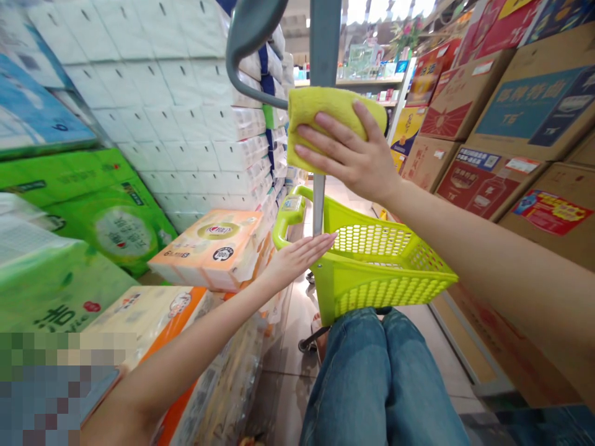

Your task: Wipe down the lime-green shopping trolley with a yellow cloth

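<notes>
Yellow cloth [304,105] lies crosswise over the grey post [324,43] beneath right hand [360,158], fingers spread; left hand [295,260], fingers open and straight, sits near six o'clock by the basket [328,294].

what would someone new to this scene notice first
Likely first is the bright yellow cloth at upper center, pressed under the right hand against the grey metal frame. Just below, the lime-green basket stands out above the person's jeans, with the left hand at its near left corner. Tall stacks of white packs fill the upper left.
</notes>
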A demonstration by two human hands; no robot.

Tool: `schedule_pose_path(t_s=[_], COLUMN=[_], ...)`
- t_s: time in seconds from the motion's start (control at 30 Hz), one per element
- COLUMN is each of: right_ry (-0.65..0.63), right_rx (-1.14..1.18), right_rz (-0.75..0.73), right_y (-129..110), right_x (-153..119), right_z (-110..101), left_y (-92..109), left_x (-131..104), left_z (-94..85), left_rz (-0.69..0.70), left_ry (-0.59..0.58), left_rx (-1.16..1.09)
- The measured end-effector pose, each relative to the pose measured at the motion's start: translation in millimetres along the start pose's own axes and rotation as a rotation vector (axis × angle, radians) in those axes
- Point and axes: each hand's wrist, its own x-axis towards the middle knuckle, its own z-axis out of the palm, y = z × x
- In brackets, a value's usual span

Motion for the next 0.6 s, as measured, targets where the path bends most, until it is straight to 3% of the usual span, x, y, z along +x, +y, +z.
schedule_pose_path(t_s=[0.1,0.2,0.3,0.43,0.5,0.6], right_ry=[-0.061,-0.135,-0.149,-0.093,-0.089,-0.172], right_rx=[-0.077,-0.041,0.021,-0.017,-0.041,-0.072], right_rz=[-0.034,-0.211,-0.242,-0.036,0.000,-0.138], right_y=[-28.2,-45.6,-28.5,0.3,-5.6,-32.3], right_x=[-29.6,-56.1,-42.4,-1.4,-2.9,-33.7], right_z=[17.2,25.1,12.5,-4.9,-0.7,15.8], left_y=[1.5,3.3,3.0,0.7,0.8,2.6], left_x=[-1.3,-2.3,-1.3,0.9,0.7,-1.3], left_z=[3.8,7.5,5.5,0.2,1.1,6.3], left_rz=[0.003,0.007,0.000,-0.019,-0.015,-0.006], left_ry=[-0.012,-0.008,-0.002,0.019,0.019,0.008], left_rx=[-0.020,-0.063,-0.052,-0.029,-0.040,-0.075])
